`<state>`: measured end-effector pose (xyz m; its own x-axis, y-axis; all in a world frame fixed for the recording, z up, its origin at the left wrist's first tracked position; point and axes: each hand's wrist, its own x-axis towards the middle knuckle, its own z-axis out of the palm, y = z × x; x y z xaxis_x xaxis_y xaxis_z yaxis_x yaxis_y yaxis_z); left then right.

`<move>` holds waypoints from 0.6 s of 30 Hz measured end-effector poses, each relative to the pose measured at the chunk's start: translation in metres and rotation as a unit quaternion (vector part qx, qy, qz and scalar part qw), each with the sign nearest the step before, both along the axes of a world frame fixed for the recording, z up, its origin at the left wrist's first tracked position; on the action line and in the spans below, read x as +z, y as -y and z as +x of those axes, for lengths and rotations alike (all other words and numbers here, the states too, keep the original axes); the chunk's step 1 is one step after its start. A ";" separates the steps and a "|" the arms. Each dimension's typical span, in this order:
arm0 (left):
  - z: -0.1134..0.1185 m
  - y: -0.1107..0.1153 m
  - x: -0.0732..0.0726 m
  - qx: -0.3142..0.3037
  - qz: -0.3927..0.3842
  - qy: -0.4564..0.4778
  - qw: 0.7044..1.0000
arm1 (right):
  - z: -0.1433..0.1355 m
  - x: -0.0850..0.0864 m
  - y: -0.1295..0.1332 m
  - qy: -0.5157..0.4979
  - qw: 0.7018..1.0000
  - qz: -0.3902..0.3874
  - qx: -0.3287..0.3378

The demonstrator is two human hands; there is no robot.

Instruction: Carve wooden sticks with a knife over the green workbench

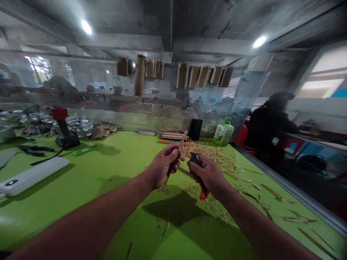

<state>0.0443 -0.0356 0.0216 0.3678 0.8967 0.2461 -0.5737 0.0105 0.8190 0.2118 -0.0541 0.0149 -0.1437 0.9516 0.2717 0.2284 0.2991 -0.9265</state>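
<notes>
Over the middle of a green table (89, 173), both hands are held close together. My left hand (166, 162) is closed in a pinch, and a thin wooden strip (167, 179) pokes out below it; the rest is hidden by the fingers. My right hand (207, 173) is wrapped round a black-and-red utility knife (195, 159), its red end (202, 193) showing under the palm. A narrow grey rod (185, 171) is seen between the hands, partly covered by the right one. Pale wood shavings (217, 155) lie scattered behind and beneath both hands.
A cordless drill (63, 126), pliers (35, 150), a green cutter (86, 150) and a white power strip (35, 177) lie at left. At the back are wooden sticks (173, 137), a black phone-like slab (195, 129) and a green bottle (223, 131). A person (271, 126) sits at right.
</notes>
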 end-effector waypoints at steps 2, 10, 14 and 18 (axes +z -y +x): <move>0.000 0.001 0.000 -0.002 0.006 -0.006 1.000 | -0.001 0.000 0.001 0.000 1.000 0.001 0.003; -0.001 0.004 0.000 -0.002 -0.004 -0.013 1.000 | -0.003 0.004 0.006 0.011 1.000 0.001 0.016; 0.000 0.004 0.001 0.008 -0.010 -0.009 1.000 | -0.001 0.004 0.005 0.006 0.999 0.025 0.027; 0.000 0.005 0.003 0.007 -0.020 -0.017 1.000 | 0.001 0.004 0.006 0.010 0.997 0.069 0.013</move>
<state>0.0446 -0.0410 0.0245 0.3634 0.9106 0.1969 -0.5451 0.0365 0.8376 0.2131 -0.0598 0.0189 -0.1735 0.9013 0.3970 0.2363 0.4294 -0.8716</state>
